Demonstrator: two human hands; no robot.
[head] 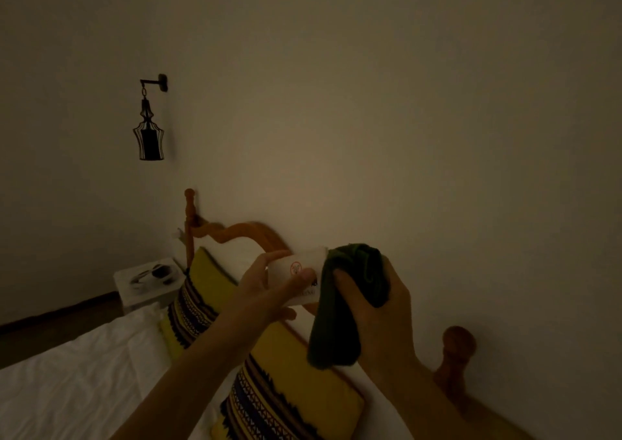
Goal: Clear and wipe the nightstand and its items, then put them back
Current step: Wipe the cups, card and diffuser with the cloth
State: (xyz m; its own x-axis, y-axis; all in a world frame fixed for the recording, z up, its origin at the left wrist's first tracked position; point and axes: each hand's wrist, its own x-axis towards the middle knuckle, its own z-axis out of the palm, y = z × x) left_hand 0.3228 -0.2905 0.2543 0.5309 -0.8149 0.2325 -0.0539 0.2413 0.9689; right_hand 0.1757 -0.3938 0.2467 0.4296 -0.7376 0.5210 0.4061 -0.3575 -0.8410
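Your left hand (269,288) gripped a small white no-smoking sign (301,273), its red circle symbol facing you beside your thumb. Your right hand (373,308) clutched a dark green cloth (346,305), bunched against the sign's right edge and hanging below your fingers.

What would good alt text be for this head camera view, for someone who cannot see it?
In a dim bedroom, a person's left hand holds a small white no-smoking sign while the right hand wipes it with a dark green cloth. Below lie yellow patterned pillows on a white bed; a lantern lamp hangs on the wall.
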